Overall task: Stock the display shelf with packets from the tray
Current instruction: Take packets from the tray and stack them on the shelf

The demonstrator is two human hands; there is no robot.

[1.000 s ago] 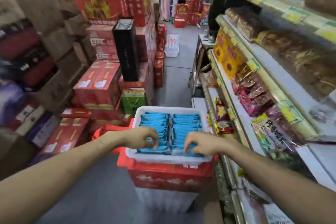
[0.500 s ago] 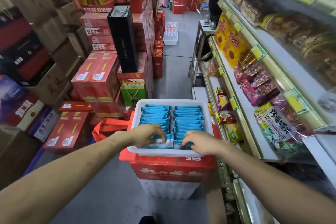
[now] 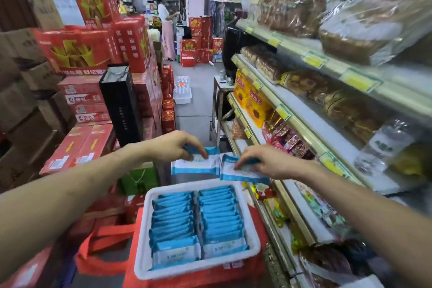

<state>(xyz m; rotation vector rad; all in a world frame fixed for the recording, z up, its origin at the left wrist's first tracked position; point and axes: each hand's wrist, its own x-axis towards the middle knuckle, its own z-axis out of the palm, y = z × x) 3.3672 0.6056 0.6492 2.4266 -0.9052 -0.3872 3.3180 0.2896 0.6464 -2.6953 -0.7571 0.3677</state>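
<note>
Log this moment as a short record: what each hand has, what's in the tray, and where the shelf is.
left hand: pinches the left packet, blue and white, above the tray's far edge
right hand: grips the right packet, same kind, beside the first
white tray: two rows of blue packets standing on edge
tray support: red box beneath
display shelf: on the person's right, holding snack bags
</note>
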